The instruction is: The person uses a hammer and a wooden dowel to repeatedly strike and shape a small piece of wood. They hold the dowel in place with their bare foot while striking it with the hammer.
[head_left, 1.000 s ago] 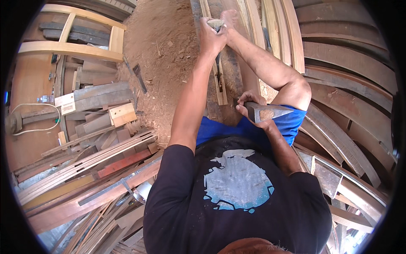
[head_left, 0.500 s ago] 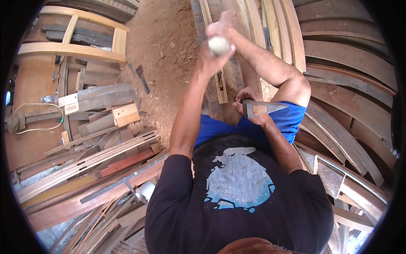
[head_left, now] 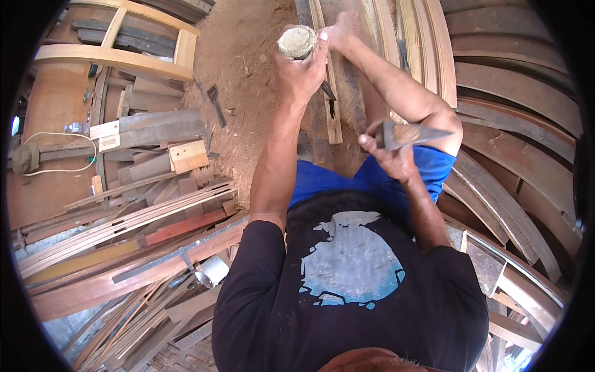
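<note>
My left hand (head_left: 300,75) is closed round a chisel (head_left: 297,42), whose frayed, pale round handle end faces up. Its dark blade tip shows past the hand, beside the slot in a narrow wooden strip (head_left: 334,127); whether they touch I cannot tell. My right hand (head_left: 396,160) is wrapped round the handle of a hammer, mostly hidden below its wedge-shaped metal head (head_left: 385,135), which is raised over my right thigh. The strip lies lengthwise on a dark worn beam (head_left: 352,124), near my bare foot (head_left: 344,31).
Pale planed boards (head_left: 427,56) lie right of my leg, with stacked curved planks (head_left: 502,84) beyond. A wooden frame (head_left: 111,54) and offcuts sit at the left. A dark angled tool (head_left: 217,106) rests on the sawdust-covered ground (head_left: 238,118). A clamp (head_left: 192,265) is at lower left.
My left hand has moved away and to the left with the chisel, and the blade tip now shows. My right hand has shifted right with the hammer, and the view has shifted slightly.
</note>
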The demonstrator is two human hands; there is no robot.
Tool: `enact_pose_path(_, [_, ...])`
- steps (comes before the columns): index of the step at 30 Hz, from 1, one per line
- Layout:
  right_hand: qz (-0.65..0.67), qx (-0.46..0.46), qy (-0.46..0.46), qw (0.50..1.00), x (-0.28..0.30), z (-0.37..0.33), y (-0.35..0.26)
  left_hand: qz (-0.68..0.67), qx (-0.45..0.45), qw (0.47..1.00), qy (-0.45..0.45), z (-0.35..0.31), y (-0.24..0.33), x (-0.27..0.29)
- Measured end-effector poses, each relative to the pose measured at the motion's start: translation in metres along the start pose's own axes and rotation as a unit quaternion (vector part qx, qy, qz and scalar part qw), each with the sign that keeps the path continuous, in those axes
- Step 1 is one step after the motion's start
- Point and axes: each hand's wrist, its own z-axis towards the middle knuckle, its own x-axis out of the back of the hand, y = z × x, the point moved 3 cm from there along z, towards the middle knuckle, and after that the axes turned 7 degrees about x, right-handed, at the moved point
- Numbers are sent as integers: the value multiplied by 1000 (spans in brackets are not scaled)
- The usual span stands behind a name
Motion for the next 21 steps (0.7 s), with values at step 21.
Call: enact_pose_path(21, [-408,236,-59,880,39,133,-124,2,139,986,96,-51,-3,-6])
